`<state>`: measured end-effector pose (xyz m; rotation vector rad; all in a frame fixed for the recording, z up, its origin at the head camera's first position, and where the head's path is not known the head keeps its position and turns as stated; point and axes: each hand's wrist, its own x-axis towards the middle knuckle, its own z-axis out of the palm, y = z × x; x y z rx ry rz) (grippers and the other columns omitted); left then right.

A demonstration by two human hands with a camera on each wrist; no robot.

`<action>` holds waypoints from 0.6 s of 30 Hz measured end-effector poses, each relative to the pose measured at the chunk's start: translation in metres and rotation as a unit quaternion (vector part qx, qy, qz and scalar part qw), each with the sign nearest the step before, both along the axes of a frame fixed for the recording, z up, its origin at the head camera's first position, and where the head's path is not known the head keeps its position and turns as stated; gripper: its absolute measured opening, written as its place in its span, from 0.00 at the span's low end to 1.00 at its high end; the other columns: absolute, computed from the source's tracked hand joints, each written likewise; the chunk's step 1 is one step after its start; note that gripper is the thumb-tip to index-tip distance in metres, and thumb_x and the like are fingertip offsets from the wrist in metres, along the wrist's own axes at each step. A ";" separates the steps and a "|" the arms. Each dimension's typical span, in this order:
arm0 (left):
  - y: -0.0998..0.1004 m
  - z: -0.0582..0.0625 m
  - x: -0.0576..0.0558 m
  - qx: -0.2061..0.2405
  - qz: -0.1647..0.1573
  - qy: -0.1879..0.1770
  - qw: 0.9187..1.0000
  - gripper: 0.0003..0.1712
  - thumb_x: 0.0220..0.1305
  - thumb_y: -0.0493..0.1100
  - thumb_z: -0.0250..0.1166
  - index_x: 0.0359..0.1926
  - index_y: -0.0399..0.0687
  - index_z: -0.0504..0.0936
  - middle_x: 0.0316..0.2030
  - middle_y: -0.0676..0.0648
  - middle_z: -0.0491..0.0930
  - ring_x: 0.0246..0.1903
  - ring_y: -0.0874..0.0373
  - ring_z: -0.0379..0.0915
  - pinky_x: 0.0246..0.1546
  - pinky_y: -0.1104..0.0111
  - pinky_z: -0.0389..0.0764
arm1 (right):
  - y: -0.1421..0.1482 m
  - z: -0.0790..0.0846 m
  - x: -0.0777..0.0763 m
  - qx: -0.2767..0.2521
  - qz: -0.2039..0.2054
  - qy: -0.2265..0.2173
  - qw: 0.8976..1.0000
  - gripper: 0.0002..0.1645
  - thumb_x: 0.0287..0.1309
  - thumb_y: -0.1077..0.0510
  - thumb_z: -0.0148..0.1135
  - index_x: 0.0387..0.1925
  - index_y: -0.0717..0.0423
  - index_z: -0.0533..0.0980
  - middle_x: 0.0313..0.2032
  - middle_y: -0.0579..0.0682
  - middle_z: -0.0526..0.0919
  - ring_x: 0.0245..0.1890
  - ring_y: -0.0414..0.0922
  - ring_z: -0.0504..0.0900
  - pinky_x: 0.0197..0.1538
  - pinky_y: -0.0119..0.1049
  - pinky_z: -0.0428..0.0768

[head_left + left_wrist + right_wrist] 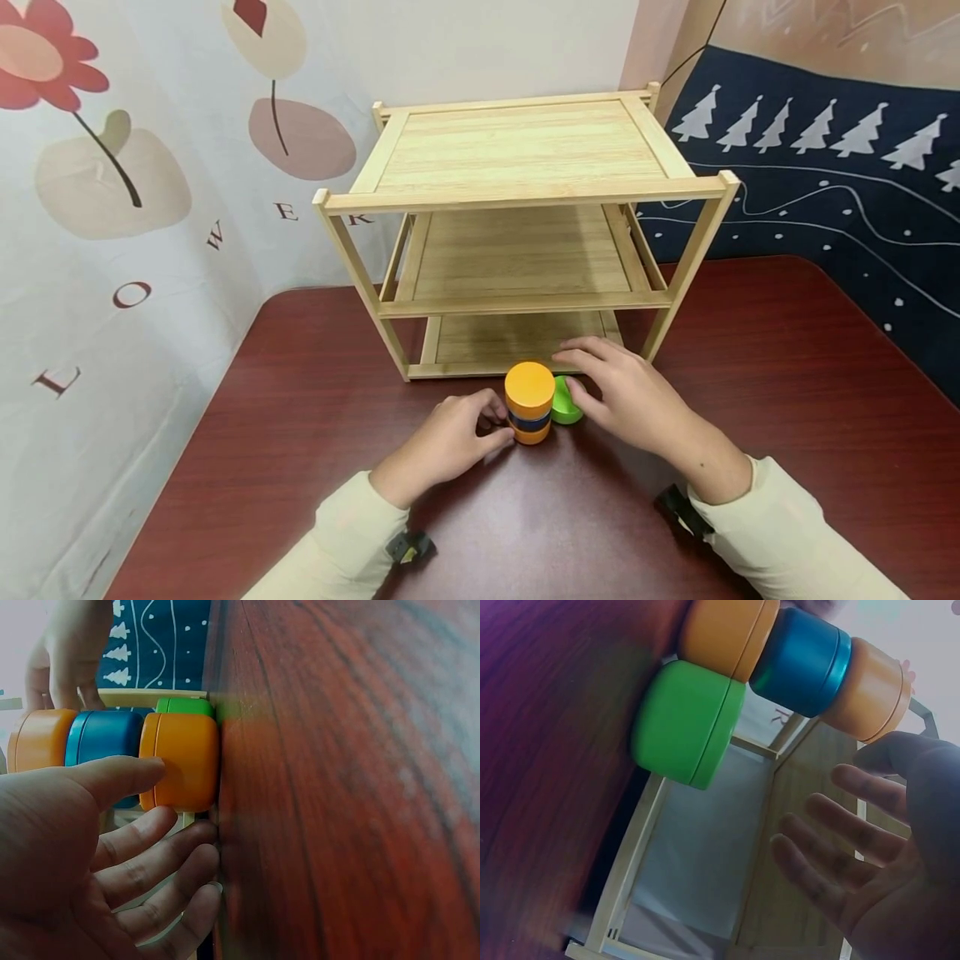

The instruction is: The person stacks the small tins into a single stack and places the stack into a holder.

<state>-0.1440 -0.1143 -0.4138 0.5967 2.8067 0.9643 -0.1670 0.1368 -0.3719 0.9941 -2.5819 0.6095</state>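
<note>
Three round tins stand stacked on the table: an orange tin on top, a blue tin in the middle, and another orange tin at the bottom. A green tin stands on the table right beside the bottom one. My left hand is at the left of the stack, its loosely bent fingers and thumb close to the bottom orange tin; contact is hard to tell. On the other side, my right hand hovers by the green tin and the top of the stack, fingers spread and holding nothing.
Just behind the tins stands a three-tier wooden shelf on the dark red table. A flower-printed cloth hangs at the left, and a dark blue tree-printed cloth at the right.
</note>
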 end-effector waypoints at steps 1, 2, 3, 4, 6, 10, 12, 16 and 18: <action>0.000 0.000 0.000 0.000 0.000 0.001 1.000 0.10 0.63 0.48 0.70 0.40 0.49 0.81 0.35 0.53 0.85 0.38 0.61 0.82 0.44 0.64 0.81 | 0.000 0.000 0.000 0.003 -0.001 -0.003 1.000 0.18 0.61 0.57 0.66 0.53 0.54 0.81 0.54 0.53 0.82 0.53 0.51 0.83 0.54 0.49 0.82; 0.000 0.000 0.000 0.002 0.000 0.002 1.000 0.10 0.63 0.48 0.70 0.40 0.49 0.81 0.35 0.53 0.85 0.38 0.61 0.82 0.44 0.65 0.81 | 0.000 0.000 0.000 0.006 -0.002 -0.006 1.000 0.18 0.62 0.57 0.66 0.53 0.54 0.81 0.54 0.53 0.82 0.54 0.51 0.83 0.54 0.49 0.82; 0.000 0.000 0.000 0.002 0.000 0.003 1.000 0.10 0.63 0.48 0.70 0.39 0.49 0.81 0.35 0.53 0.85 0.38 0.61 0.82 0.43 0.65 0.81 | 0.000 -0.001 -0.001 0.010 -0.003 -0.010 1.000 0.18 0.62 0.57 0.66 0.53 0.54 0.81 0.54 0.53 0.82 0.54 0.51 0.82 0.55 0.49 0.82; 0.000 0.000 0.000 0.002 0.000 0.004 1.000 0.10 0.63 0.48 0.70 0.39 0.49 0.81 0.35 0.53 0.85 0.38 0.61 0.82 0.43 0.65 0.81 | 0.000 -0.001 -0.001 0.013 -0.004 -0.012 1.000 0.18 0.62 0.56 0.66 0.53 0.54 0.81 0.54 0.53 0.82 0.54 0.51 0.82 0.55 0.49 0.82; 0.000 0.000 0.000 0.003 0.000 0.005 1.000 0.10 0.63 0.48 0.70 0.39 0.49 0.81 0.35 0.53 0.85 0.38 0.61 0.82 0.43 0.65 0.81 | 0.000 -0.002 -0.001 0.018 -0.003 -0.017 1.000 0.18 0.63 0.56 0.66 0.54 0.54 0.81 0.55 0.53 0.82 0.55 0.51 0.82 0.55 0.49 0.82; 0.000 0.000 0.001 0.003 0.000 0.003 1.000 0.10 0.63 0.48 0.70 0.40 0.49 0.81 0.35 0.53 0.85 0.38 0.61 0.82 0.43 0.65 0.81 | 0.000 -0.004 -0.002 0.023 -0.002 -0.025 0.999 0.18 0.63 0.55 0.66 0.54 0.54 0.81 0.55 0.54 0.82 0.55 0.51 0.82 0.55 0.49 0.82; 0.000 0.000 0.001 0.003 0.000 0.003 1.000 0.10 0.63 0.48 0.70 0.40 0.49 0.81 0.35 0.53 0.85 0.38 0.62 0.82 0.43 0.65 0.81 | 0.000 -0.005 -0.002 0.023 -0.001 -0.027 0.999 0.18 0.63 0.55 0.66 0.54 0.54 0.81 0.55 0.54 0.82 0.55 0.51 0.82 0.55 0.49 0.82; 0.000 0.000 0.001 0.003 0.000 0.003 1.000 0.10 0.63 0.48 0.70 0.40 0.49 0.81 0.35 0.53 0.85 0.38 0.61 0.82 0.43 0.65 0.81 | -0.001 -0.007 -0.003 0.023 0.000 -0.028 0.999 0.18 0.64 0.55 0.65 0.54 0.53 0.81 0.55 0.54 0.82 0.55 0.51 0.82 0.55 0.50 0.82; 0.000 0.000 0.001 0.003 0.000 0.003 1.000 0.10 0.63 0.48 0.70 0.40 0.49 0.81 0.35 0.53 0.85 0.38 0.61 0.82 0.43 0.65 0.81 | -0.001 -0.007 -0.004 0.024 0.001 -0.031 0.999 0.18 0.64 0.55 0.65 0.54 0.53 0.81 0.56 0.54 0.82 0.55 0.51 0.82 0.56 0.50 0.81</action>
